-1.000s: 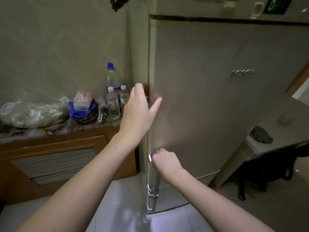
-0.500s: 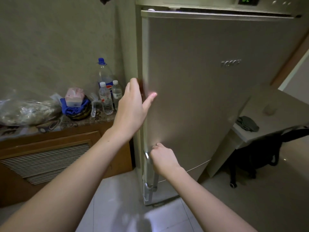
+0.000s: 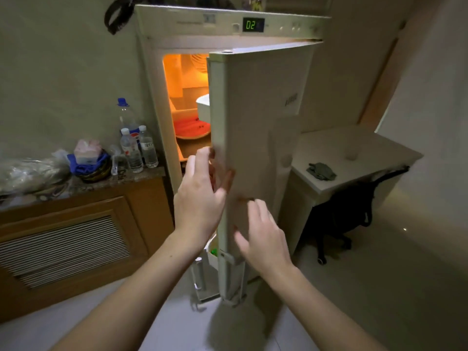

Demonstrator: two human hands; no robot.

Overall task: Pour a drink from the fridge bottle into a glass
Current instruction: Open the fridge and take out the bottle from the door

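Standing ajar fridge door [image 3: 255,127], marble counter [image 3: 83,184], tiled floor [image 3: 379,287]

**Readable marks**

A green display [image 3: 253,24] on the fridge's top panel [image 3: 291,27] reads "02". The door [image 3: 255,117] carries a raised brand badge [image 3: 291,99], too blurred to read. Labels on the small bottles [image 3: 138,150] are illegible.
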